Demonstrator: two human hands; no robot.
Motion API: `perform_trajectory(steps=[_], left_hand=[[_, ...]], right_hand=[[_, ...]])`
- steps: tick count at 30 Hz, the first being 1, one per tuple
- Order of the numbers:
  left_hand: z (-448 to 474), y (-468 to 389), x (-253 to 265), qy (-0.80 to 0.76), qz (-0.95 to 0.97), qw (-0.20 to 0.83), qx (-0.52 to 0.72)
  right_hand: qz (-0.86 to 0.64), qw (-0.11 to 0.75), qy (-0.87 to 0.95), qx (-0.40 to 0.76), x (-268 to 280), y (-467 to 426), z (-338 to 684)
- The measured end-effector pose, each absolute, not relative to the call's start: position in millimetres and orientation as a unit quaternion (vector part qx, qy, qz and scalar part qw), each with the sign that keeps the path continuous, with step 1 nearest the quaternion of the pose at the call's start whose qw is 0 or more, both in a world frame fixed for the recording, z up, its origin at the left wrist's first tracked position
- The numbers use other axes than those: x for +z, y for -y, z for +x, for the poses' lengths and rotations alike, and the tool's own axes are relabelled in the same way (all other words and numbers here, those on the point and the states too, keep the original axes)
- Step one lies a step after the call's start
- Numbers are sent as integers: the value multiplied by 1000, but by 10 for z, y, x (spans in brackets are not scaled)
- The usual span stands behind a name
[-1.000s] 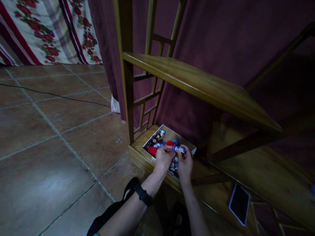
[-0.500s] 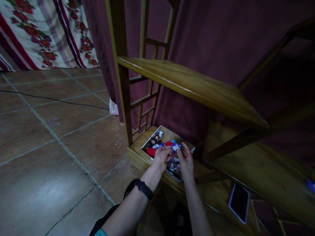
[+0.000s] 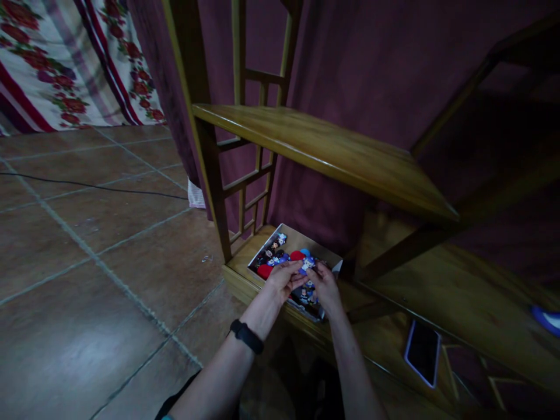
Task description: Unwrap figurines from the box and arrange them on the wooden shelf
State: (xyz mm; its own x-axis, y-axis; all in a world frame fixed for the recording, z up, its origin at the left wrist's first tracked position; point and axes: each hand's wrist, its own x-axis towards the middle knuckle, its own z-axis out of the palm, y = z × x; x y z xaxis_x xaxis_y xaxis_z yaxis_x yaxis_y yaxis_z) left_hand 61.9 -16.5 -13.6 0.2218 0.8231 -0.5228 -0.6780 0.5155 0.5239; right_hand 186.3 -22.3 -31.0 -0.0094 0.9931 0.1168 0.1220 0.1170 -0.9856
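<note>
A small blue-and-white cartoon figurine (image 3: 307, 264) is held between my two hands, above an open cardboard box (image 3: 327, 251). My left hand (image 3: 283, 276) pinches it from the left, and my right hand (image 3: 324, 284) grips it from the right with thumb and fingers. Inside the box, several little character figures (image 3: 273, 254) lie on the left side. Two red pieces (image 3: 265, 270) and a light blue piece (image 3: 305, 252) show among them. More figures (image 3: 308, 295) lie under my hands, partly hidden by them.
The box stands on the low board of a wooden shelf unit (image 3: 245, 256). Over it juts an upper shelf (image 3: 324, 146). A phone (image 3: 422, 353) lies to the right, and a blue-and-white object (image 3: 548, 319) is at the far right. A black cable (image 3: 96, 186) crosses the tiled floor.
My right hand has closed in, its fingers now bunched nearer the figurine and my left hand. The view has shifted slightly, bringing more of the blue-and-white object at the right into sight.
</note>
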Motion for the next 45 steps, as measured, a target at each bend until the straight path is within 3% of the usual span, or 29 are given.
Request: perform_trajectory(steps=[12, 19, 25, 34, 45], left_hand=[[583, 145, -206, -403, 103, 780, 468], [656, 161, -158, -418, 116, 752, 497], [697, 180, -194, -447, 127, 737, 492], [683, 226, -280, -474, 88, 720, 499], [603, 156, -325, -423, 68, 788, 442]], right_hand=[[-469, 493, 543, 492, -317, 230, 1893], [-517, 533, 587, 322, -434, 195, 1909], [-529, 496, 621, 298, -470, 170, 1984], [-545, 489, 588, 343, -591, 254, 1882], [-513, 538, 430, 512, -508, 318, 1812]])
